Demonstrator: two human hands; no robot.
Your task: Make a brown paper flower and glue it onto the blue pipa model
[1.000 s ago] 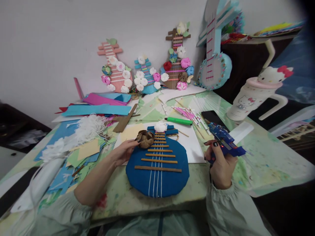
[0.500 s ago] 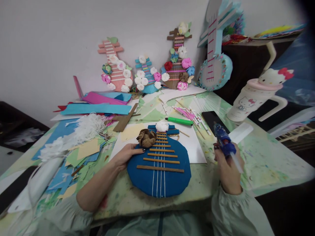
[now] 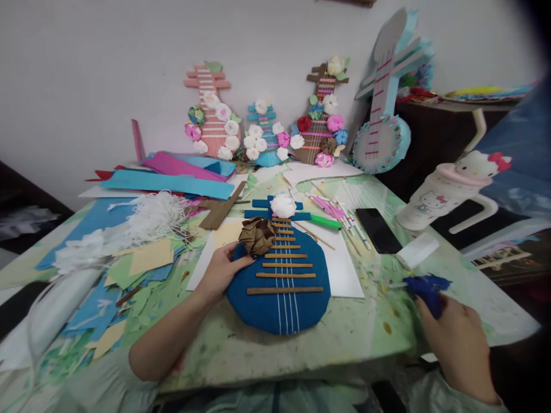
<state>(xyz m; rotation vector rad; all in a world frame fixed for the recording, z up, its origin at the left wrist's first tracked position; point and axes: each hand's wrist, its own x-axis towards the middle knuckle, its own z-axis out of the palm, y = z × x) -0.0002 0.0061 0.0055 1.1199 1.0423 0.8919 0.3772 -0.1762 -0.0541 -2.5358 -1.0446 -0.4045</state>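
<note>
My left hand (image 3: 224, 272) grips the left edge of a dark blue model pipa (image 3: 301, 312), thumb on its face near a brown paper flower (image 3: 257, 235). The pipa is tilted up toward me and bears brown strips, white strings and a white paper flower (image 3: 283, 205) at its neck. At the right edge of the table, my right hand (image 3: 456, 338) is closed around a blue glue gun (image 3: 430, 289). Its tip points left, apart from the pipa, and its outline is somewhat blurred.
Several decorated model pipas (image 3: 215, 129) lean against the wall. Paper scraps (image 3: 150, 258) and white string (image 3: 159, 218) lie left. A green marker (image 3: 325, 221), a phone (image 3: 379, 230), a white paper roll (image 3: 417, 250) and a tumbler (image 3: 439, 198) are on the right.
My right hand has moved right and toward me with the glue gun, whose tip has swung to the left. The pipa is raised more upright in my left hand.
</note>
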